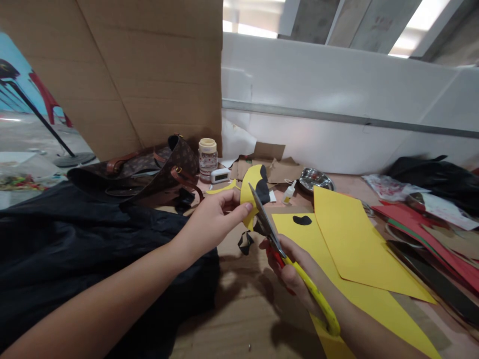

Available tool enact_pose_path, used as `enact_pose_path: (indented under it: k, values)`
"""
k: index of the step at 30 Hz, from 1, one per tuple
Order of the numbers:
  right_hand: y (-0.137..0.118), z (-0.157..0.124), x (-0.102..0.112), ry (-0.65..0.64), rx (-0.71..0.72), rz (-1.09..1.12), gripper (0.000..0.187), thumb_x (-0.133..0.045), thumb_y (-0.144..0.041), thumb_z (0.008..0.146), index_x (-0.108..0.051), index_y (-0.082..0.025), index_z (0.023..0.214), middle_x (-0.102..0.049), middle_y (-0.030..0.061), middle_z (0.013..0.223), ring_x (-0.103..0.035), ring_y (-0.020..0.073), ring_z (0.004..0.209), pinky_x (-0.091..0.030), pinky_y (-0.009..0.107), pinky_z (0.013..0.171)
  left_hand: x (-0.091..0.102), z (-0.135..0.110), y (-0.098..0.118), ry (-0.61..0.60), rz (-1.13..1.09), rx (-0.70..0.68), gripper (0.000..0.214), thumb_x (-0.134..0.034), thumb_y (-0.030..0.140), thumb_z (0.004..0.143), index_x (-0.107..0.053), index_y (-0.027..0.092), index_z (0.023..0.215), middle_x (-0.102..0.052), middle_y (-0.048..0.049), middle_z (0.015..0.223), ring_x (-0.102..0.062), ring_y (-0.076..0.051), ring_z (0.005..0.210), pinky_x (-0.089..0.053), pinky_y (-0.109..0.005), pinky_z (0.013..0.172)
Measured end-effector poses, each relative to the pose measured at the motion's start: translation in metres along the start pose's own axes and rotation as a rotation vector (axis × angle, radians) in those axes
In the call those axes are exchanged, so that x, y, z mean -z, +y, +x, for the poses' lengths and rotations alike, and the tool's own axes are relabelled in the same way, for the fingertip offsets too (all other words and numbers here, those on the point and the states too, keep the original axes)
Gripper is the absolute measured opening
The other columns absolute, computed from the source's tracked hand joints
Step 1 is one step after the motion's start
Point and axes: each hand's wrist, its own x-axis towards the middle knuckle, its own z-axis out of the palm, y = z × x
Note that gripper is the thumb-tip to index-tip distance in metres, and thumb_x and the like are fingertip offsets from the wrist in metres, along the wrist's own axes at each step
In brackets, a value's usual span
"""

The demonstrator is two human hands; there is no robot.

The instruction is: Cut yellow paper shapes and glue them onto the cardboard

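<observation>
Over the desk (pixel 239 309), the left hand (pixel 213 217) pinches a yellow and black paper shape (pixel 251 192). The right hand (pixel 295 267) grips scissors (pixel 275 242), blades on the shape. Yellow sheets (pixel 355 244) lie beside.

The scissors (pixel 290 262) cross the yellow-and-black cut-out (pixel 251 192), so a strip of it is hidden behind the blade, and the left hand (pixel 215 217) covers its near edge. The right hand (pixel 295 274) is half lost under the yellow handle. Both forearms run off the bottom edge. The small white device (pixel 220 175) is too tiny to read, and the black bag (pixel 434 174) is cut off at the right edge.
</observation>
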Motion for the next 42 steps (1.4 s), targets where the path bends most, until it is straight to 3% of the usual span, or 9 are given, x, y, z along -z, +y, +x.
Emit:
enact_pose_path:
  k: [9, 20, 28, 42]
  values:
    - [0.000, 0.000, 0.004, -0.048, -0.020, 0.014, 0.078, -0.059, -0.085, 0.079, -0.057, -0.018, 0.119, -0.036, -0.0059, 0.071, -0.023, 0.0090, 0.057, -0.016, 0.026, 0.051, -0.002, -0.001, -0.001, 0.007, -0.004, 0.003, 0.026, -0.068, 0.038, 0.087, -0.070, 0.014, 0.097, -0.072, -0.0041, 0.091, -0.067, -0.017, 0.083, -0.054, -0.029, 0.077]
    - [-0.005, -0.002, 0.001, -0.008, -0.073, 0.044, 0.081, -0.063, -0.086, 0.074, -0.058, -0.018, 0.117, -0.044, -0.0029, 0.077, -0.029, 0.0101, 0.062, -0.023, 0.025, 0.055, -0.003, 0.001, -0.007, 0.004, 0.008, -0.006, 0.027, -0.068, 0.040, 0.087, -0.070, 0.015, 0.097, -0.071, -0.0045, 0.091, -0.065, -0.018, 0.084, -0.054, -0.031, 0.078]
    - [-0.001, -0.001, 0.002, -0.005, -0.032, 0.005, 0.080, -0.059, -0.087, 0.076, -0.060, -0.019, 0.117, -0.043, -0.0032, 0.074, -0.031, 0.0114, 0.062, -0.028, 0.026, 0.057, -0.004, 0.000, -0.010, 0.005, -0.012, 0.007, 0.028, -0.067, 0.041, 0.088, -0.070, 0.015, 0.097, -0.070, -0.0047, 0.091, -0.065, -0.019, 0.084, -0.054, -0.032, 0.079]
    - [0.001, -0.001, 0.003, -0.042, -0.038, 0.027, 0.079, -0.058, -0.086, 0.079, -0.057, -0.018, 0.119, -0.041, -0.0048, 0.073, -0.025, 0.0084, 0.056, -0.016, 0.026, 0.051, -0.005, 0.000, -0.014, -0.020, -0.069, -0.010, 0.029, -0.069, 0.041, 0.090, -0.072, 0.017, 0.105, -0.075, -0.0055, 0.101, -0.070, -0.020, 0.092, -0.057, -0.032, 0.085]
